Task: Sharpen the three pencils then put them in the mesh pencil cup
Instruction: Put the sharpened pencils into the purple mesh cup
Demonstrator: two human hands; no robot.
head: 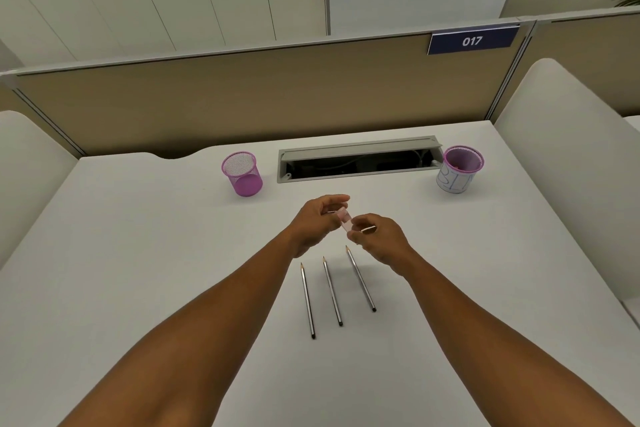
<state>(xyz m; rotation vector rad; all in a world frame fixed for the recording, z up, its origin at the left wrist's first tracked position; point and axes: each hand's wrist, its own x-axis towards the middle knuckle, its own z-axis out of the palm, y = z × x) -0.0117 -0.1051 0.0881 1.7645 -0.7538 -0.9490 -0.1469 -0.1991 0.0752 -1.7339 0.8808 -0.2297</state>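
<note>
Three silver-grey pencils lie side by side on the white desk, tips pointing away: the left pencil (307, 300), the middle pencil (332, 289) and the right pencil (361, 278). Just beyond their tips, my left hand (317, 222) and my right hand (379, 236) meet above the desk and pinch a small pale pink sharpener (344, 219) between their fingertips. An empty purple mesh pencil cup (241, 173) stands at the back left of the desk, well apart from both hands.
A second purple mesh cup (460, 168) wrapped in scribbled paper stands at the back right. An open grey cable tray (356, 159) is set into the desk between the cups. A beige partition with a blue "017" sign (472, 41) closes off the back.
</note>
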